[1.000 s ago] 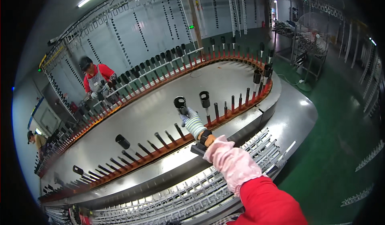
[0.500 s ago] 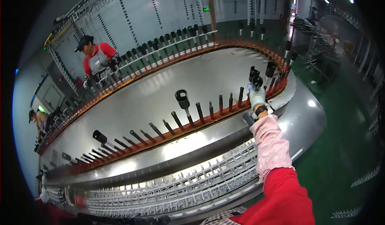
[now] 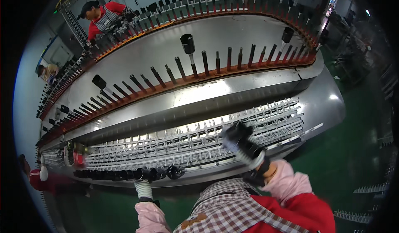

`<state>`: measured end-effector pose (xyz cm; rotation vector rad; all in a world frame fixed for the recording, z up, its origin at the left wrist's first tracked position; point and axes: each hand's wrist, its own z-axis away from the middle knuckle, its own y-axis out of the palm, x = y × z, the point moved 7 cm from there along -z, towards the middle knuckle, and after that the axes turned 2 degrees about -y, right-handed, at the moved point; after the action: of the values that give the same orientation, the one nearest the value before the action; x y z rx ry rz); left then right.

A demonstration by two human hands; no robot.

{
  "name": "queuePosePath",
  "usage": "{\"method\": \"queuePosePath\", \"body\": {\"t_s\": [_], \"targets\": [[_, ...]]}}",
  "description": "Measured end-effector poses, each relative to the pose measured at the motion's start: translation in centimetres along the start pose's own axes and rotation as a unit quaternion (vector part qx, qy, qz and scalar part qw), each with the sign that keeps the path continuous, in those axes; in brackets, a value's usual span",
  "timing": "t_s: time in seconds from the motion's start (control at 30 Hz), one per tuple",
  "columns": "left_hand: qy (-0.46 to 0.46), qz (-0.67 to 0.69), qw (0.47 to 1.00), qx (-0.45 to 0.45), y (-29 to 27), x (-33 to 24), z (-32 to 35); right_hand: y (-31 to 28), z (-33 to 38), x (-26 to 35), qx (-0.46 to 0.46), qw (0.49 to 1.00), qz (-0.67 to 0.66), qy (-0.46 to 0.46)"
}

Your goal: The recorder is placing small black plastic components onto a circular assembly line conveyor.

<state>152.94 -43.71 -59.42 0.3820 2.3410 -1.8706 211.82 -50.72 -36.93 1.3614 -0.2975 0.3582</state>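
Black cylindrical part: blurred, in the gloved right hand, over the white wire rack.
Change: this hand has come back from the peg rail to the rack.
Right fingers: appear closed round the part.
Left hand: at the rack's near edge, by the row of black parts; grip cannot be told.
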Motion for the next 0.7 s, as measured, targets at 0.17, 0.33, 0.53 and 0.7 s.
{"method": "queuePosePath", "body": {"t_s": [0.17,0.33,0.53,0.7], "targets": [[-0.3,0.456,0.827,0.134,3.7,-7.6,-1.3,-5.2,4.1,-11.4,-0.086,0.996,0.0,0.023],[-0.257,0.498,0.824,0.084,-3.0,-11.3,-1.7,-2.1,4.3,-14.8,-0.131,0.987,0.051,0.076],[-0.23,0.521,0.821,0.054,-7.0,-13.5,-1.2,1.0,5.6,-11.7,-0.043,0.966,0.241,-0.081],[-0.321,0.631,0.705,0.047,-2.8,-9.0,-1.6,-8.0,4.0,-12.3,-0.11,0.714,0.684,-0.098]]}}
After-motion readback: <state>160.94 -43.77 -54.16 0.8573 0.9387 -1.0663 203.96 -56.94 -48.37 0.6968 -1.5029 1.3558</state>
